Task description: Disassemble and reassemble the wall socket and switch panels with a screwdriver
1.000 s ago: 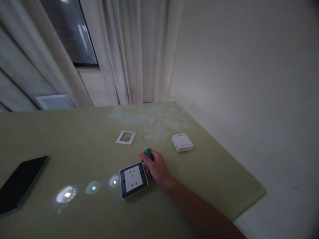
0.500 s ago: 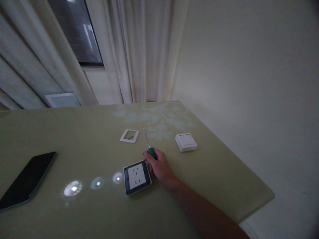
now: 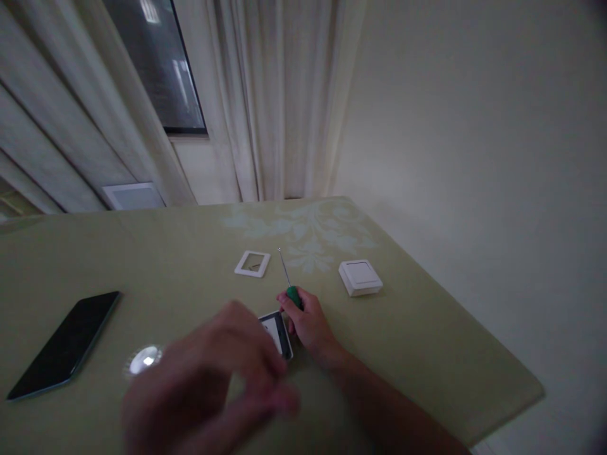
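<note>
My right hand (image 3: 308, 322) rests on the green table (image 3: 427, 341) and is closed around a small green-handled screwdriver (image 3: 290, 285), whose thin shaft points away from me. Just left of it lies a wall socket (image 3: 279, 332) with a white face and dark frame, mostly hidden by my left hand (image 3: 208, 385). That hand is blurred and close to the camera, above the socket, fingers loosely curled with nothing visibly in them.
A white square frame (image 3: 251, 263) lies beyond the screwdriver tip and a white switch (image 3: 360, 277) sits to the right. A dark phone (image 3: 66, 344) lies at the left. Curtains (image 3: 275, 95) and a wall stand behind the table; its right edge is near.
My left hand has come into view from below and now covers most of the socket. The right hand has kept its grip on the screwdriver and stayed put.
</note>
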The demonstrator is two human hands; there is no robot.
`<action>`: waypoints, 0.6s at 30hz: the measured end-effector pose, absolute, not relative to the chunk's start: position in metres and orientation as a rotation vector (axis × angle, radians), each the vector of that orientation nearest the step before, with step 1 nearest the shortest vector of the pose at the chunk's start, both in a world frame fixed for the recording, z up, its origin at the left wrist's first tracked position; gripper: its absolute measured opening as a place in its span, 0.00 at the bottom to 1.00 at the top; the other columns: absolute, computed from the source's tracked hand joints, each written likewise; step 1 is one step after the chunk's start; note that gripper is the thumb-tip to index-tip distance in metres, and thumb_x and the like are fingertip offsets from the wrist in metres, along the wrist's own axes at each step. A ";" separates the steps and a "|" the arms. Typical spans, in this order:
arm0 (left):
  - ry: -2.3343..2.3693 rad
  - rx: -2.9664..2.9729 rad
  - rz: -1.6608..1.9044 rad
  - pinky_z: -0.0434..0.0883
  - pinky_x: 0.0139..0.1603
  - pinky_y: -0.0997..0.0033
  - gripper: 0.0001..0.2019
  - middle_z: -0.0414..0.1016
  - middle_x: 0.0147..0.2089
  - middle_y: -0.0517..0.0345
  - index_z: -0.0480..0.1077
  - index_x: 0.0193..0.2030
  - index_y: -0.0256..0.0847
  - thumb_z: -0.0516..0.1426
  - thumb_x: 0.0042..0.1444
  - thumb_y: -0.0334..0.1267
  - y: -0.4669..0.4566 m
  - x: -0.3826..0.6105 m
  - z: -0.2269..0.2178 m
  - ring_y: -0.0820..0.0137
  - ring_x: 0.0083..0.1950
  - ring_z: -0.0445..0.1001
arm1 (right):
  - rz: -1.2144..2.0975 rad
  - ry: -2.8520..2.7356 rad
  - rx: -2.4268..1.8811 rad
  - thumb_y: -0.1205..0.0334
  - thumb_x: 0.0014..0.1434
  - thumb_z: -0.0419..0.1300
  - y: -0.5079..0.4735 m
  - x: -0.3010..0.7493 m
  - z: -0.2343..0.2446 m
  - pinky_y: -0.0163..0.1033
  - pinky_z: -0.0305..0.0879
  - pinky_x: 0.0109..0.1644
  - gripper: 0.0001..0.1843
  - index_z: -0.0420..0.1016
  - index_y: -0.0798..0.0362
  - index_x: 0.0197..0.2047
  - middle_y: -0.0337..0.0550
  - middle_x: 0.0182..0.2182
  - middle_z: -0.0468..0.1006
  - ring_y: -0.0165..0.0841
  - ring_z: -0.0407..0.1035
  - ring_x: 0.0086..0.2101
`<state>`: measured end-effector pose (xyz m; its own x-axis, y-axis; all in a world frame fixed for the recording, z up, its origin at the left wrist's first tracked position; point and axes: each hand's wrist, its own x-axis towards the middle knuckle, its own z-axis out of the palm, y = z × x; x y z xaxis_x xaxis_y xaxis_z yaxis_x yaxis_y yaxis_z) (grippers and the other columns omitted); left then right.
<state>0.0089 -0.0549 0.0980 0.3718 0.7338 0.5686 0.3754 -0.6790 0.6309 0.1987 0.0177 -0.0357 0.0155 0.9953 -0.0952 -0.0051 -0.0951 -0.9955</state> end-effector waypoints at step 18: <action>1.917 2.337 0.139 0.80 0.59 0.50 0.09 0.83 0.54 0.52 0.79 0.51 0.38 0.65 0.73 0.41 0.152 0.014 0.006 0.58 0.55 0.83 | 1.299 -1.125 -1.288 0.43 0.64 0.65 0.023 0.198 -0.036 0.32 0.55 0.20 0.19 0.76 0.52 0.38 0.36 0.31 0.77 0.25 0.63 0.19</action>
